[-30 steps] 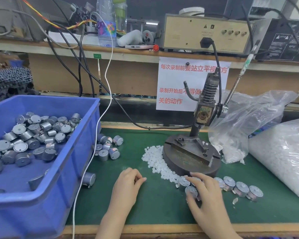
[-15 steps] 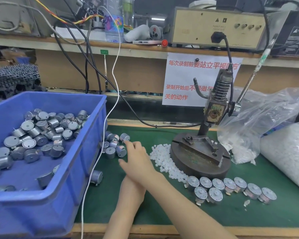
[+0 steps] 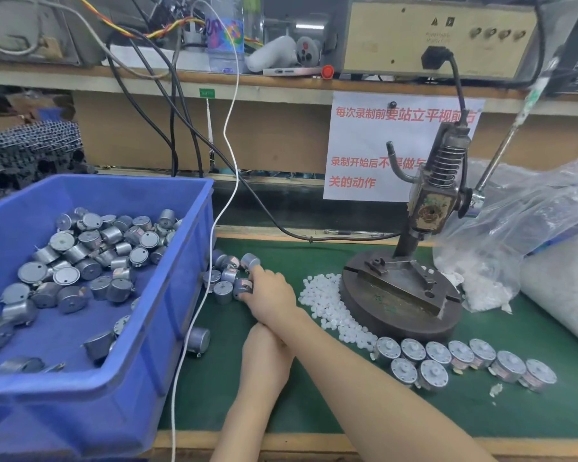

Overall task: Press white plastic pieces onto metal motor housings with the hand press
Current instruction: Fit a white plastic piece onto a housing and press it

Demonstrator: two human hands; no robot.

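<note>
Metal motor housings, silver and cylindrical, lie in a loose cluster on the green-topped table, toward its left side and just beside the right wall of a large blue plastic bin that holds many more of them. The right hand reaches across to this cluster, its forearm lying over the left arm. Its fingers are curled, with index fingertip and thumb on either side of 1 housing in the cluster, pinching it. The left hand is largely hidden beneath the right forearm near the table's front edge, so I cannot tell how its fingers lie.

Small round white plastic pieces are heaped in the middle of the table, touching the left rim of the round dark metal base of the grey hand press. Between that base and the front edge, 9 more housings stand on end in 2 rows. Clear plastic bags of white pieces lie along the right edge.
</note>
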